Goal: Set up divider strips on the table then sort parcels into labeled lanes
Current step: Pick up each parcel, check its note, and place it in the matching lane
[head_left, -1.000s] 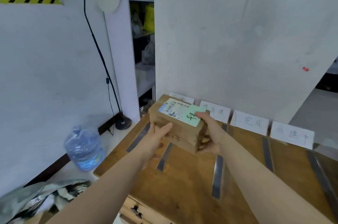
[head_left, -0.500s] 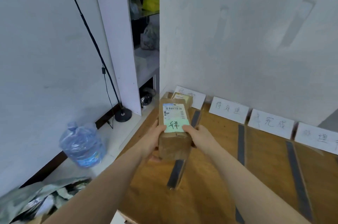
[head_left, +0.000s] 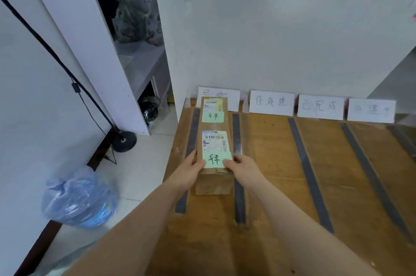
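Strips [head_left: 301, 156] lie dark and lengthwise across the table [head_left: 270, 185], and four hand-written cards [head_left: 320, 106] stand along the wall [head_left: 270, 39] at the far end, so from where I stand the setting-up looks done. Sorting is the job in hand.

Left of centre, the first lane [head_left: 211, 203] holds two parcels, one behind the other. The far parcel [head_left: 212, 109] sits up against its card. The near parcel [head_left: 213, 147] is just in front of it, between the first two strips. The left hand [head_left: 189, 169] grasps its left side, fingers wrapped on the cardboard. The right hand [head_left: 244, 169] grasps its right side, thumb on the green note [head_left: 217, 159]. The box looks to be down on the wood, though I cannot tell whether the hands bear any of its weight.

To the right, the other three lanes show no parcels. No unsorted parcels are in view, so I cannot judge how many are left.
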A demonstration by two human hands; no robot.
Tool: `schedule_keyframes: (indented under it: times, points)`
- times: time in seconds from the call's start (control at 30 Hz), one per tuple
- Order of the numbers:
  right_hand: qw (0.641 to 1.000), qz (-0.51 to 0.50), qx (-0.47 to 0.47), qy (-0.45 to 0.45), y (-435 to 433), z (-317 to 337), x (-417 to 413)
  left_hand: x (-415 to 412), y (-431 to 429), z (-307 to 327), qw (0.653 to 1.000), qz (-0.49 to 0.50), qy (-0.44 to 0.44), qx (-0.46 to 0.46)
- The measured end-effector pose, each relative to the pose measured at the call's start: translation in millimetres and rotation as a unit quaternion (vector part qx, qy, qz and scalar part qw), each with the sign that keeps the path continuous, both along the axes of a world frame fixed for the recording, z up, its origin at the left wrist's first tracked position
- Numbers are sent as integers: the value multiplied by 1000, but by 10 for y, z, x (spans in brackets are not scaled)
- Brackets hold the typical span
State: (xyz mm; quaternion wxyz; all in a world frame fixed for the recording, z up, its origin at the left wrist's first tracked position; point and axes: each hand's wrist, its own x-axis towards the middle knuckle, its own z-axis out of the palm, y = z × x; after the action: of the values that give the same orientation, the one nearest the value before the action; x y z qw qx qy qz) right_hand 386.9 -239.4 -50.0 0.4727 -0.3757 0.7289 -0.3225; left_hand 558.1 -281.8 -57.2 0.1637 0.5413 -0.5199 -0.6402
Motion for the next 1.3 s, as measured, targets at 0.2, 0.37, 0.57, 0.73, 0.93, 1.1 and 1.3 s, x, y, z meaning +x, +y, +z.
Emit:
schedule_keyframes:
  times: [0.2, 0.37, 0.57, 0.73, 0.93, 1.1, 1.3]
  points:
    - [999, -25, 11, 17, -52, -243, 115, 6, -116, -183, 1000, -7, -11, 2]
    - [999, -35, 4, 30, -93, -356, 171, -19, -154, -280, 998, -15, -51, -41]
    - [998, -40, 7, 46, -194, -363, 186, -37, -210, -299, 997, -12, -55, -48]
    - [996, -25, 2, 85, -195, -315, 176, -58, -212, -172, 992, -9, -104, -76]
    - [966, -1, -59, 253, -124, 205, -14, -122, -224, 352, 924, -72, -216, -308]
    - [917, 15, -114, 382, 168, 742, -255, -335, -119, 843, 843, -123, -282, -441]
    - [866, 7, -116, 486, 842, 1102, -650, -779, 347, 1171, 809, -181, -275, -488]
